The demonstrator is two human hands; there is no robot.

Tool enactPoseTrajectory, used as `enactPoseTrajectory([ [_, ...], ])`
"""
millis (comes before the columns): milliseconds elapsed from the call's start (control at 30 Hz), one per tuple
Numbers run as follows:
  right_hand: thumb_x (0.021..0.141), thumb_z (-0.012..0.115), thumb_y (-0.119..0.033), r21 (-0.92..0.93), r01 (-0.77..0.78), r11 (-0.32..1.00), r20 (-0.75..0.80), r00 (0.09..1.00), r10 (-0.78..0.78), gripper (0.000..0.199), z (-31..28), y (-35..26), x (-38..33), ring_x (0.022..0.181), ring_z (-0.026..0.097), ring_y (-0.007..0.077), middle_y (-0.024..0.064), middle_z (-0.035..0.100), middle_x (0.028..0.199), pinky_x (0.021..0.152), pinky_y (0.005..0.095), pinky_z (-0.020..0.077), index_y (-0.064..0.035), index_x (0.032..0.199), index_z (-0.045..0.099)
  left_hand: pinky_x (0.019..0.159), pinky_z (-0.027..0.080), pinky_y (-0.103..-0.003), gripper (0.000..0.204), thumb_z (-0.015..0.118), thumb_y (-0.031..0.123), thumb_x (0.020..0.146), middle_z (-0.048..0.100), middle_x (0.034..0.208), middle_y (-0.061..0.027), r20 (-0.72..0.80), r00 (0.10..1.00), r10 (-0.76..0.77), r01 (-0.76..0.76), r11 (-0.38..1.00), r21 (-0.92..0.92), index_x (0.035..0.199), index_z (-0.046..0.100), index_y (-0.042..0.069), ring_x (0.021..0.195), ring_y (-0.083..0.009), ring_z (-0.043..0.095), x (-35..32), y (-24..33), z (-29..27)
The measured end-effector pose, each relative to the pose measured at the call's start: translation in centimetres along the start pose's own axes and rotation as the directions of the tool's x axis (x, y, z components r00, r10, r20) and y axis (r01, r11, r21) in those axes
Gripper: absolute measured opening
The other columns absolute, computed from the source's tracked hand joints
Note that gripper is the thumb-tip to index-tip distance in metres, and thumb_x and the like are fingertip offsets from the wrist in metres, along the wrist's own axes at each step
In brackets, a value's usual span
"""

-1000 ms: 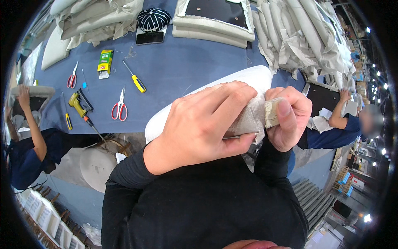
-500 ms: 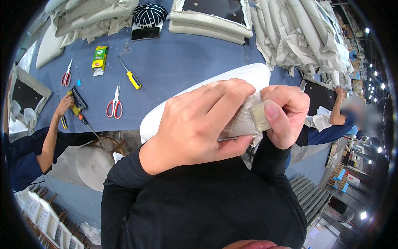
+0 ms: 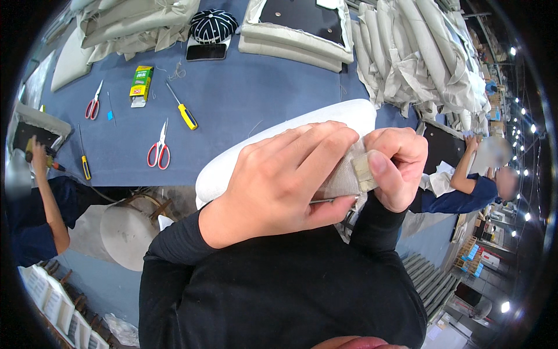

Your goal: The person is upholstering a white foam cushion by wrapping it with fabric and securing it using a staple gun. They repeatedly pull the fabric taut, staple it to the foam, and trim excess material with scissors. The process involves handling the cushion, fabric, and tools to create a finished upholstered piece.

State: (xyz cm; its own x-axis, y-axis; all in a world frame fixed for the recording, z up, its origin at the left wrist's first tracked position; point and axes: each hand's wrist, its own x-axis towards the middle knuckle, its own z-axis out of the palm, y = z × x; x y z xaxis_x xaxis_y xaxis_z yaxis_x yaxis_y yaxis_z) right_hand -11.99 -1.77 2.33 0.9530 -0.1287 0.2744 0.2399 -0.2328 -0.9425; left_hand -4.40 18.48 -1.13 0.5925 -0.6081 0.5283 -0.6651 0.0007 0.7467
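A piece covered in beige woven fabric (image 3: pixel 336 183) is up close in front of me, my left hand (image 3: pixel 279 177) wrapped over it with the thumb along its lower edge. My right hand (image 3: pixel 400 166) pinches the right end between thumb and curled fingers, where a pale yellowish strip (image 3: pixel 364 173) shows. Much of the fabric piece is hidden under my fingers. Just behind both hands, a white padded cushion (image 3: pixel 224 166) rests at the table's front edge.
On the blue table (image 3: pixel 221 87) lie red-handled scissors (image 3: pixel 158 152), a smaller pair (image 3: pixel 93 106), yellow screwdrivers (image 3: pixel 187 116), a green-yellow box (image 3: pixel 140 86) and a phone (image 3: pixel 206 52). Beige upholstered panels (image 3: pixel 290 49) and fabric (image 3: pixel 418 58) are piled behind. Co-workers stand left and right.
The left co-worker's hand has carried a yellow-black tool off the table, leftward to an upholstered panel. My hands keep the same grip, with only a slight shift.
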Motion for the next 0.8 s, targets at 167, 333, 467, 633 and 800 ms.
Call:
enactPoseTrajectory([
  [167, 0.087, 0.075, -0.009, -0.025, 0.017, 1.0, 0.011, 1.0, -0.017, 0.033, -0.2, -0.1, 0.1, 0.05, 0.032, 0.0067, -0.0045, 0.046, 0.056, 0.051, 0.0301, 0.0208, -0.0062, 0.064, 0.052, 0.082, 0.064, -0.04, 0.07, 0.088, 0.018, 0.066, 0.078, 0.121, -0.0142, -0.019, 0.999, 0.027, -0.027, 1.0, 0.003, 0.132, 0.069, 0.006, 0.103, -0.0342, 0.079, 0.0, -0.2, 0.2],
  [333, 0.09, 0.075, -0.019, 0.264, 0.204, 0.943, -0.202, 0.967, -0.153, 0.036, 0.5, 2.7, -0.4, 0.05, 0.036, 0.0119, -0.0011, 0.049, 0.056, 0.051, 0.0325, 0.0253, -0.0056, 0.065, 0.052, 0.083, 0.063, -0.04, 0.066, 0.085, 0.02, 0.071, 0.077, 0.119, -0.0153, -0.019, 1.0, 0.009, -0.008, 1.0, 0.016, 0.133, 0.067, 0.006, 0.101, -0.036, 0.079, 0.7, -0.3, -0.1],
  [467, 0.092, 0.072, -0.025, 0.775, 0.021, 0.631, 0.128, 0.973, -0.19, 0.04, -2.1, 5.9, -1.8, 0.04, 0.047, 0.0213, 0.0086, 0.059, 0.053, 0.045, 0.0375, 0.0348, -0.0036, 0.062, 0.058, 0.085, 0.061, -0.041, 0.06, 0.08, 0.022, 0.077, 0.076, 0.118, -0.0167, -0.082, 0.996, -0.019, 0.025, 0.997, 0.067, 0.133, 0.066, 0.005, 0.099, -0.0384, 0.078, 1.7, -2.1, -1.2],
  [633, 0.106, 0.073, -0.031, 0.418, -0.593, 0.688, 0.273, 0.804, 0.528, 0.038, -2.2, 20.1, -10.0, 0.065, 0.052, 0.0109, -0.0001, 0.061, 0.072, 0.061, 0.0311, 0.0374, -0.0058, 0.078, 0.065, 0.086, 0.059, -0.039, 0.052, 0.072, 0.018, 0.083, 0.076, 0.112, -0.0182, -0.13, 0.97, -0.204, 0.217, 0.972, 0.092, 0.132, 0.066, 0.004, 0.097, -0.0367, 0.077, 3.3, -4.0, -3.7],
  [800, 0.114, 0.064, -0.034, 0.457, -0.783, 0.422, -0.038, 0.457, 0.888, 0.032, 1.0, 33.1, -20.0, 0.06, 0.039, 0.0035, -0.0086, 0.048, 0.07, 0.056, 0.0246, 0.0285, -0.0144, 0.088, 0.064, 0.086, 0.059, -0.041, 0.051, 0.074, 0.019, 0.083, 0.076, 0.105, -0.0211, -0.191, 0.935, -0.299, 0.312, 0.949, 0.047, 0.131, 0.066, 0.004, 0.094, -0.038, 0.077, 3.5, -6.2, -5.0],
])
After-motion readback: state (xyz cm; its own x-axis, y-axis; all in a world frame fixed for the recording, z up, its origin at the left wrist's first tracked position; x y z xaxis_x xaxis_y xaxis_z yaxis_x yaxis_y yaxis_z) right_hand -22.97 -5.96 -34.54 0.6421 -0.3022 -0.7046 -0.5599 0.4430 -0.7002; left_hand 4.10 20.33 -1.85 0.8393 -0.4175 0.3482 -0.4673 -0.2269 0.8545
